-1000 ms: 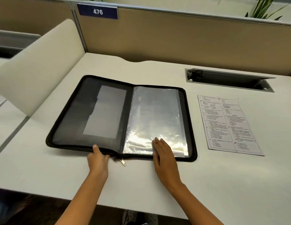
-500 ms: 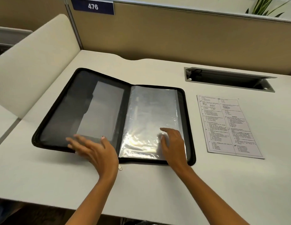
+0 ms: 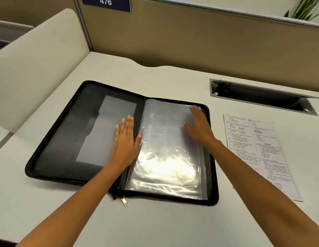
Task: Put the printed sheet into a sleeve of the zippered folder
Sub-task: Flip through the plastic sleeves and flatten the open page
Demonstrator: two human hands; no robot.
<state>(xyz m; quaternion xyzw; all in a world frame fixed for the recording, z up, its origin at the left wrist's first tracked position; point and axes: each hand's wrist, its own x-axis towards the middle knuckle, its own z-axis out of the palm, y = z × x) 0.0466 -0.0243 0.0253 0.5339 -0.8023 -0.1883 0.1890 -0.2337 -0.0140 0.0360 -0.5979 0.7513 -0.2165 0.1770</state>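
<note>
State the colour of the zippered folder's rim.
Black, clearest in the head view along the rim of the open fabric zippered folder.

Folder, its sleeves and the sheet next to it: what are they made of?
Sleeves: clear glossy plastic film, likely; they wrinkle and throw back bright glare.
Folder: black fabric, it seems, matte, with a zipper round the edge.
Sheet: white matte paper, printed in black, lying flat.

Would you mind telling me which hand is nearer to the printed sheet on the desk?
Right. The right hand lies flat on the clear sleeves, just left of the printed sheet; the left hand rests on the left half of the folder, farther away.
</note>
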